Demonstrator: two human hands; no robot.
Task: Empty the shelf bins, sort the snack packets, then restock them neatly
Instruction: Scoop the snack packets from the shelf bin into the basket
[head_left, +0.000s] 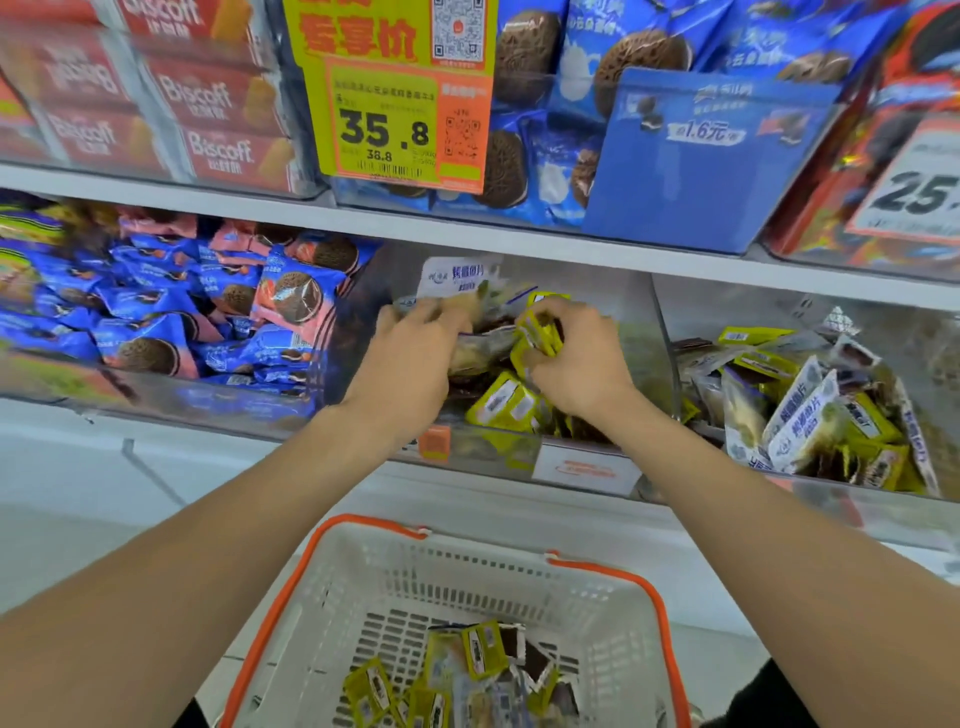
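Both my hands reach into the middle clear bin (639, 332) on the lower shelf. My left hand (410, 358) grips white and clear snack packets (460, 283) at the back of the bin. My right hand (576, 353) pinches several small yellow packets (537, 338). More yellow packets (506, 402) lie loose at the bin's bottom. Below, a white basket with an orange rim (654, 597) holds several yellow and white packets (483, 649).
The right bin (800, 395) is heaped with mixed yellow and white packets. The left bin (171, 322) holds blue and pink cookie packets. The shelf above carries red Biscoff packs (208, 98), blue cookie bags (623, 52) and a yellow price sign (400, 104).
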